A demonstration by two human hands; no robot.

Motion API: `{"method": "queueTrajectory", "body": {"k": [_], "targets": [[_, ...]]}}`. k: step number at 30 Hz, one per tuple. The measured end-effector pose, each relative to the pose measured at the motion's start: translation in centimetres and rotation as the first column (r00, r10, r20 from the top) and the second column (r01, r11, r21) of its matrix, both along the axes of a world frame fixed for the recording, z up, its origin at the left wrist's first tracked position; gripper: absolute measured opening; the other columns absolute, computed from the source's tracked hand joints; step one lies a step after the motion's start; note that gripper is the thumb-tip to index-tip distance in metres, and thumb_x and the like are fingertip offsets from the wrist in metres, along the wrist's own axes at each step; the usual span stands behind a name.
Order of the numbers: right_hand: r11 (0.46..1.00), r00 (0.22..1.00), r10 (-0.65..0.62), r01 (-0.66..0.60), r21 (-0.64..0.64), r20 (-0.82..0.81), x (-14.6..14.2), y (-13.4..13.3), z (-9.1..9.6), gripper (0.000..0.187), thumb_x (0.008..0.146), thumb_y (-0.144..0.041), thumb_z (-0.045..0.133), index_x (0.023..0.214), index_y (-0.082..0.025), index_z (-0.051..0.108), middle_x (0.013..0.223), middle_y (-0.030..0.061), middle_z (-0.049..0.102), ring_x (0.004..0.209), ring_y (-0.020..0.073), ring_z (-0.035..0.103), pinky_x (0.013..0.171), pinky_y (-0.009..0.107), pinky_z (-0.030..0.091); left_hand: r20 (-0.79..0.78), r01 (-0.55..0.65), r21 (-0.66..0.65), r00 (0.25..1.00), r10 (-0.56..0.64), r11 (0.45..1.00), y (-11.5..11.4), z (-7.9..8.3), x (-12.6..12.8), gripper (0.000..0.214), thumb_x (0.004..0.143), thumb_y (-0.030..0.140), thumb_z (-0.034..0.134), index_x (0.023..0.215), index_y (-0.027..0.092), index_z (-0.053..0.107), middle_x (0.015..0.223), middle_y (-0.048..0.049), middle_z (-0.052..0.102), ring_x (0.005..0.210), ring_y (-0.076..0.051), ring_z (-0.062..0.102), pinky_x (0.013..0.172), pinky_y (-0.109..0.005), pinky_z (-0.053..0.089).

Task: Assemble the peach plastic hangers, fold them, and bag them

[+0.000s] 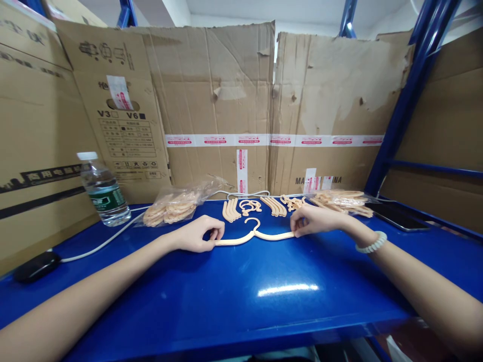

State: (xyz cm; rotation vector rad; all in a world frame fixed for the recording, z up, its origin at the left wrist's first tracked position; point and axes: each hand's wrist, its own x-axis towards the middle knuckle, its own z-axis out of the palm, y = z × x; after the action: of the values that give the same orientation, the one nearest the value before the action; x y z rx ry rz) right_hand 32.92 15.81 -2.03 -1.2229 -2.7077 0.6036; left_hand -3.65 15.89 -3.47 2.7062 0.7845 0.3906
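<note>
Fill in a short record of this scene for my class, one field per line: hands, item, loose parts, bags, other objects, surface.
Left hand: pinching hanger's left end
Right hand: pinching its right end
Hook: pointing away from person
Loose parts: curved strips, behind hanger
Bags: left bag, right bag
Others: bottle, phone
Surface: blue tabletop

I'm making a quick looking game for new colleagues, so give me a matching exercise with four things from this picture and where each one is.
Things
1. Hanger
2. Bottle
3. Phone
4. Bracelet

Places
A. Lying flat near the right end of the blue table
B. Worn on the right arm
C. Pinched at its two ends by the left hand and the right hand
D. Standing upright at the left, in front of cardboard

Pairs: 1-C, 2-D, 3-A, 4-B
</note>
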Motion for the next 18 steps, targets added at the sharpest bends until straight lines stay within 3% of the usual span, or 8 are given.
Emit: {"method": "queueTrajectory", "body": {"k": [6, 18], "targets": [[0.996, 0.997, -0.063, 0.065, 0.057, -0.038, -0.6, 0.2, -0.8, 0.021, 0.075, -0.034, 0.063, 0.079, -0.014, 0.069, 0.072, 0.0049, 0.068, 0.066, 0.0166, 0.062, 0.060, 0.025, 0.047, -0.075, -0.075, 0.059, 0.994, 0.079, 0.995, 0.3, 0.4, -0.6, 0.015, 0.061, 0.008, 0.049, 0.071, 0.017, 0.057, 0.063, 0.0026, 0.056, 0.058, -0.013, 0.052, 0.059, -0.022, 0.038], [0.982, 0.987, -0.160, 0.162, 0.100, -0.030, -0.5, 0.4, -0.8, 0.018, 0.072, -0.033, 0.062, 0.073, -0.015, 0.064, 0.066, 0.0036, 0.066, 0.061, 0.0156, 0.060, 0.054, 0.024, 0.045, 0.069, -0.100, 0.171, 0.994, 0.089, 0.980, 1.2, -1.2, -0.5, 0.012, 0.075, 0.012, 0.050, 0.082, 0.016, 0.060, 0.076, -0.0018, 0.059, 0.065, -0.013, 0.054, 0.063, -0.022, 0.042]]}}
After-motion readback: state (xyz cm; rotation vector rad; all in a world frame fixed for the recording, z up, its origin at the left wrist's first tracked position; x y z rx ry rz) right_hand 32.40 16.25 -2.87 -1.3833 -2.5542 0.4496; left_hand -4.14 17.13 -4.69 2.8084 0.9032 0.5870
